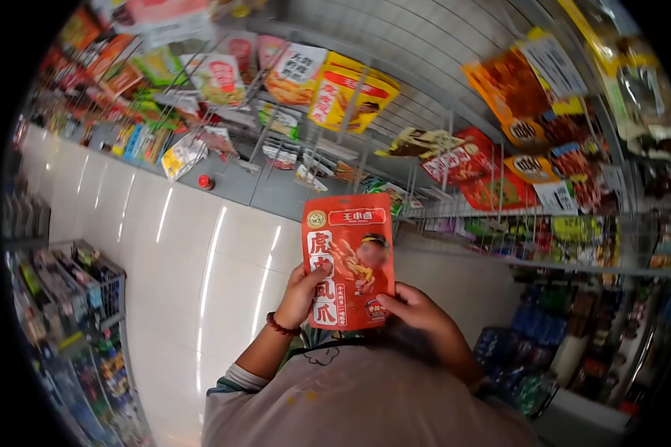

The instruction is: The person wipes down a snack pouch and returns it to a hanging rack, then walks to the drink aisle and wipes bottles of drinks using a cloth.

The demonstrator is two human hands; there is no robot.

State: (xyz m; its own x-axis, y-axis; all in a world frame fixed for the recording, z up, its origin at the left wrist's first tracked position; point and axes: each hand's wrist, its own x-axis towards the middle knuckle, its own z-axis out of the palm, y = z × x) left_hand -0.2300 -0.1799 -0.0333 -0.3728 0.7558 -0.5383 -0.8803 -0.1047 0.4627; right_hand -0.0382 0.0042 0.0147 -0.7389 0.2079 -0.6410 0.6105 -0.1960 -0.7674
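Observation:
A red snack pouch (358, 261) with white Chinese lettering and a picture of chicken feet is held upright in front of my body, its printed face toward me. My left hand (300, 295) grips its lower left side, thumb on the front; a beaded bracelet circles that wrist. On the lower right edge my right hand (417, 307) is closed, with the thumb over the front corner. The other fingers of both hands are hidden behind the pouch.
Wire shelves ahead hold yellow snack pouches (354, 93), red packets (470, 164) and orange packets (507, 82). A red-capped item (206, 182) is on the grey lower shelf. Pale shiny floor (171, 246) lies to the left, beside a stocked wire bin (112, 290). Wrapped bottles (525, 335) stand at right.

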